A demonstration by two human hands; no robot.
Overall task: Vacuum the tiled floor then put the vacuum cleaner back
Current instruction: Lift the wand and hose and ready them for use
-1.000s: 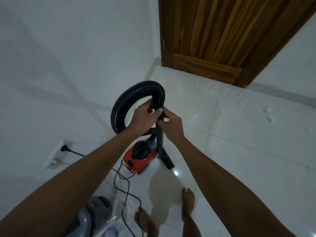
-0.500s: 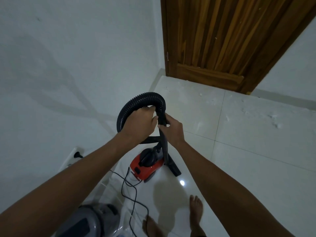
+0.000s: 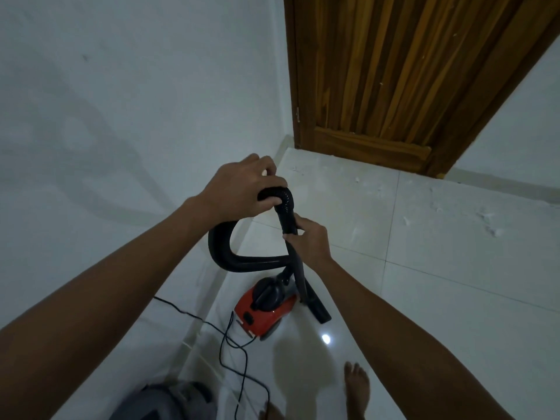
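Head view, left hand gripping hose bend, right hand wrapped round wand, forearms outstretched.

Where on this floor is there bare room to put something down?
Bare tiles lie right of the wand, toward the wooden door. It is crowded by the left wall: red vacuum, looped hose, trailing cord, a grey object.
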